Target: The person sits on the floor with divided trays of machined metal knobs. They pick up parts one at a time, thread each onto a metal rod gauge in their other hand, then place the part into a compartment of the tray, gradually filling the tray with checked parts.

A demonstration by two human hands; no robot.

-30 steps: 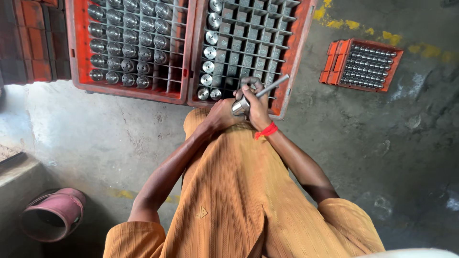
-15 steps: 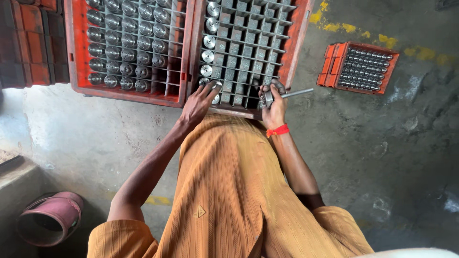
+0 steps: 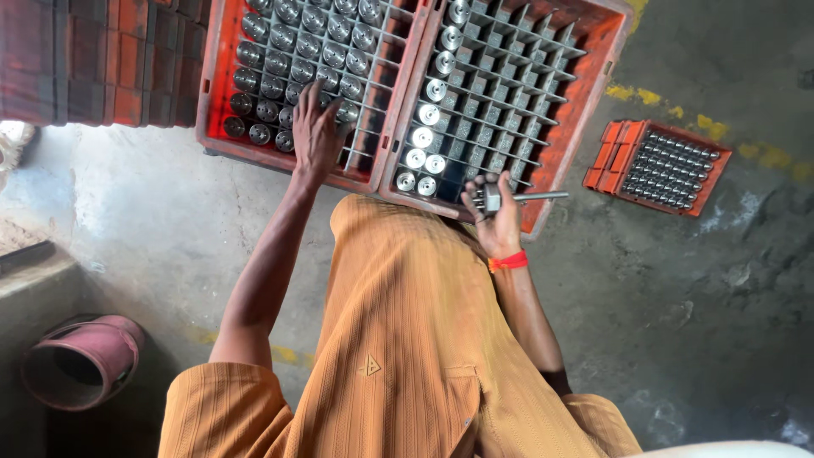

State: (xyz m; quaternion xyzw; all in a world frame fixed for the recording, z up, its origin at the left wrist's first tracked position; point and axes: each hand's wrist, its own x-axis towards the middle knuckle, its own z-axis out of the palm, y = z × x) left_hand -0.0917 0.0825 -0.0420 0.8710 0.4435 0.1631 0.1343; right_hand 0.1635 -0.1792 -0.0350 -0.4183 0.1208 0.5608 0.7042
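- Left hand (image 3: 315, 131): palm down, fingers spread, resting on the round metal parts (image 3: 288, 59) in the near right corner of the left crate (image 3: 214, 102). It closes on nothing that can be seen; whether a fingertip pinches a part cannot be told.
- Right hand (image 3: 498, 216): curled firmly around a small metal tool (image 3: 509, 198) with a thin rod that sticks out level to the right, past the knuckles. A red thread band (image 3: 508, 261) sits on this wrist.
- Tool position: at the near edge of the right crate (image 3: 612, 51), just right of the filled cells and over the crate's front wall.
- Left crate: red plastic, gridded, nearly every cell holding a dark grey part. Its right wall touches the right crate.
- Right crate: only the left column and a few near cells hold bright parts (image 3: 428, 114); the other cells stand vacant.
- Edges: stacked red crates (image 3: 76, 59) stand close on the left of the pair. A smaller red tray of parts (image 3: 657, 167) lies apart to the right on the concrete floor (image 3: 721, 280).
- Open room: bare floor lies right of the tool hand and between the crates and a pink bucket (image 3: 80, 362) at lower left.
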